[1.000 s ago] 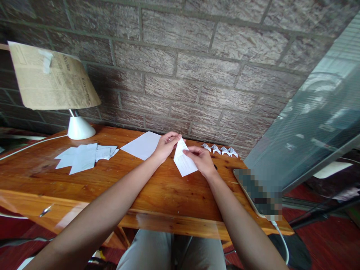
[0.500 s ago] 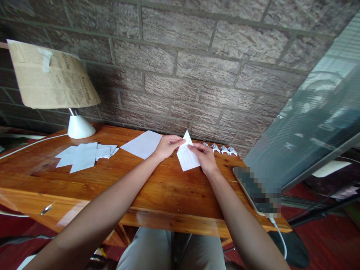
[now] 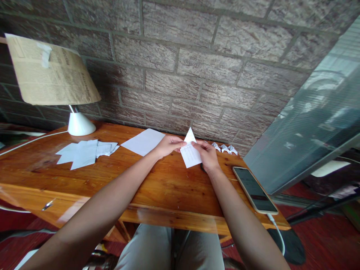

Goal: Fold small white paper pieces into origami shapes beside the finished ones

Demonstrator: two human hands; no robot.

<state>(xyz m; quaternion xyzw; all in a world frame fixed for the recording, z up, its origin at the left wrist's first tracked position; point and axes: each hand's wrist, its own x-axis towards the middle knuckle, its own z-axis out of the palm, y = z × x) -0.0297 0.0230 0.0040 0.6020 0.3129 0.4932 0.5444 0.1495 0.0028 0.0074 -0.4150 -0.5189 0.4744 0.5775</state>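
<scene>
Two bare hands are seen closed on a partly folded white paper sheet (image 3: 190, 154), held over the far side of the varnished wooden table (image 3: 157, 187); its left edge is pinched by the left hand (image 3: 168, 145), its right edge by the right hand (image 3: 208, 155), seemingly so the pointed top fold is kept tight; small folded white paper pieces (image 3: 226, 149) are lined up just beyond.

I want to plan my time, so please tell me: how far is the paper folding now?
Done: a row of small folded pieces lies by the wall. In hand: the left hand and right hand both pinch a partly folded sheet, its tip pointing up. Left, it seems: one flat sheet and a pile of papers lie on the table, apart from the hands.
</scene>
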